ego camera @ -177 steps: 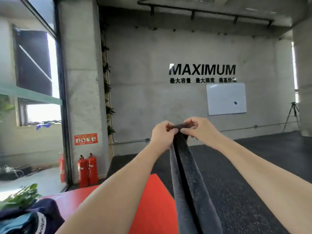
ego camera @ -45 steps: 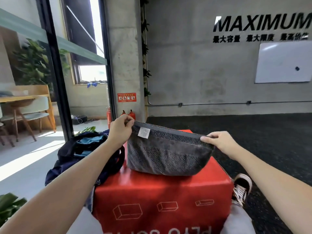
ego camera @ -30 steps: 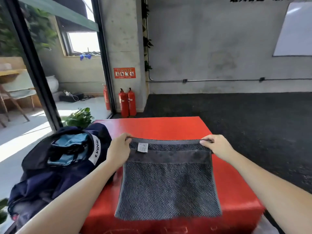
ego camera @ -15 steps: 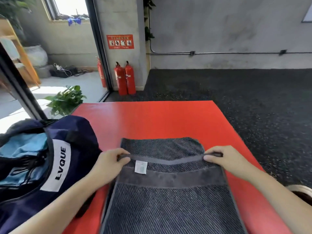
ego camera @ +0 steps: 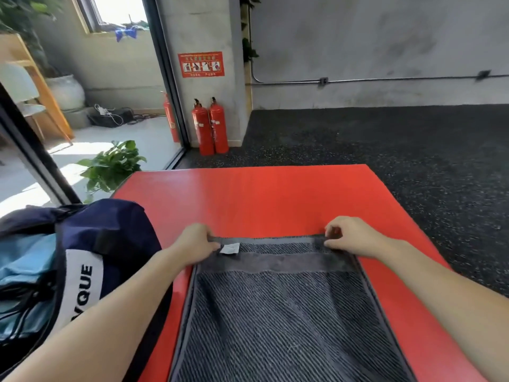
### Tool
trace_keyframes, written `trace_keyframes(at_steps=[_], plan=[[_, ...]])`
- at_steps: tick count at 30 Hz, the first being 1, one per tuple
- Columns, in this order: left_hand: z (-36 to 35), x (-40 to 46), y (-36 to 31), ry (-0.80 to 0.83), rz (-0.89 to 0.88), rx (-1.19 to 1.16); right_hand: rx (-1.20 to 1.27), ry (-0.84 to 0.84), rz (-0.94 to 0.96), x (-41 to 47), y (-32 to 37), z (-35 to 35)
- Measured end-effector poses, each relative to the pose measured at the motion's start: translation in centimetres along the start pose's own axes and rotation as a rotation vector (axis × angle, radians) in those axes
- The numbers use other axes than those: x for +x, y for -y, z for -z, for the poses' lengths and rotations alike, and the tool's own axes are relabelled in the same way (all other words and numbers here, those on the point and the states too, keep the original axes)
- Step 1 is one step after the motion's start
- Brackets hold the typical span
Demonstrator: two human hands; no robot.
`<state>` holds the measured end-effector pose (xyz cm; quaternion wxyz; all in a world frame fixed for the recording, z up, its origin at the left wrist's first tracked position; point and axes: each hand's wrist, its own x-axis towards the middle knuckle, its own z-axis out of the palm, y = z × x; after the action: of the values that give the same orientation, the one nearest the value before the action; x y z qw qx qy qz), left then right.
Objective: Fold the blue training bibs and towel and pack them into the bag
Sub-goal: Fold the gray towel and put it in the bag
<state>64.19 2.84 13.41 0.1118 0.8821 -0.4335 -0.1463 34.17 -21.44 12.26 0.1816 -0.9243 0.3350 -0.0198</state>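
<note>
A dark grey striped towel (ego camera: pixel 283 312) lies folded flat on the red box top (ego camera: pixel 261 199), with a small white label near its far left corner. My left hand (ego camera: pixel 194 244) pinches the towel's far left corner. My right hand (ego camera: pixel 349 237) pinches the far right corner. A navy bag (ego camera: pixel 91 244) with white lettering stands open at the left of the box, touching my left forearm. Light blue bib fabric (ego camera: pixel 24 266) shows inside the bag's opening.
Two red fire extinguishers (ego camera: pixel 210 126) stand against the concrete pillar beyond the box. A potted green plant (ego camera: pixel 110 166) sits on the floor at the left. Dark speckled rubber flooring (ego camera: pixel 413 150) lies to the right and behind.
The towel was lowered from the air onto the red box and folded over on itself; both hands carried its top edge forward and now hold the far corners flat.
</note>
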Motion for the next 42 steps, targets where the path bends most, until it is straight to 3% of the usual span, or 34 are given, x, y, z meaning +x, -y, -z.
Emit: trace_keyframes(at_steps=[7,14,24,37,42], plan=[[1.6,0.8,0.4,0.120,-0.065,-0.013,0.020,0.099,0.067,0.3,0.5,0.6],[3.5,-0.9,-0.9,0.063,-0.105,-0.023,-0.008,0.146,0.131,-1.7,2.1,3.2],[13.2,-11.4,-4.2,-0.164,-0.141,-0.146,0.095,-0.193,0.075,-11.8,4.9,13.5],[25.5,-28.5,-11.5,-0.487,-0.377,-0.309,0.112,-0.559,0.141,-30.3,11.2,27.5],[28.0,-31.7,-12.6,-0.556,-0.423,-0.400,0.122,-0.603,0.173,-33.1,12.0,30.1]])
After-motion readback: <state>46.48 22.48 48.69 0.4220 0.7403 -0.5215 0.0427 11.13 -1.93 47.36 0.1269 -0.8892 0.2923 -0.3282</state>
